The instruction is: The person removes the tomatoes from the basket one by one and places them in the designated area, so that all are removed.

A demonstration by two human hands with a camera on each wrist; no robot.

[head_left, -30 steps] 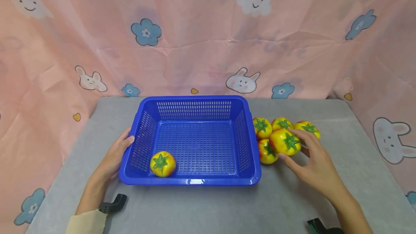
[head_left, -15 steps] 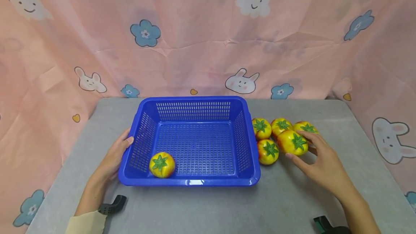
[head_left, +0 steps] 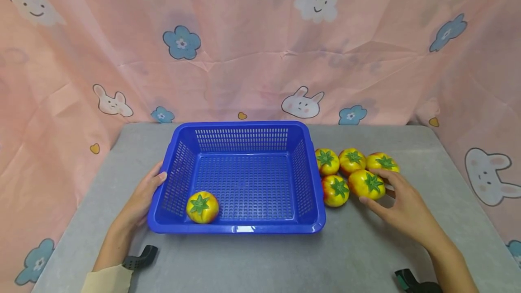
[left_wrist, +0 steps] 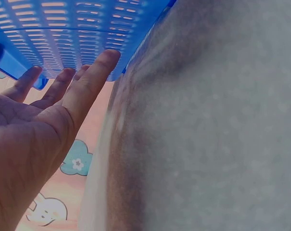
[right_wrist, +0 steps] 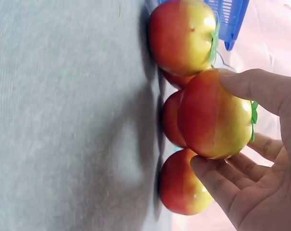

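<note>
A toy-like yellow-and-red tomato [head_left: 367, 184] with a green star-shaped top is pinched between the thumb and fingers of my right hand [head_left: 400, 207]. In the right wrist view, this tomato [right_wrist: 215, 115] stands slightly off the grey table, in front of others. Several more tomatoes [head_left: 335, 191] lie close together right of the blue plastic basket [head_left: 238, 228]. One tomato [head_left: 202, 207] sits inside it at the front left. My left hand [head_left: 142, 193] holds the basket's left side, thumb at the rim. In the left wrist view, its fingers [left_wrist: 90, 86] lie under the slotted wall.
The grey table [head_left: 260, 266] extends in front of the basket and to both sides. Behind it hangs a pink printed curtain [head_left: 244, 67], which also runs down the left and right sides. Black straps [head_left: 140, 257] are on both wrists.
My right hand has moved right and slightly down with the tomato, away from the basket and its neighbouring tomato. My left hand and the basket stay in place.
</note>
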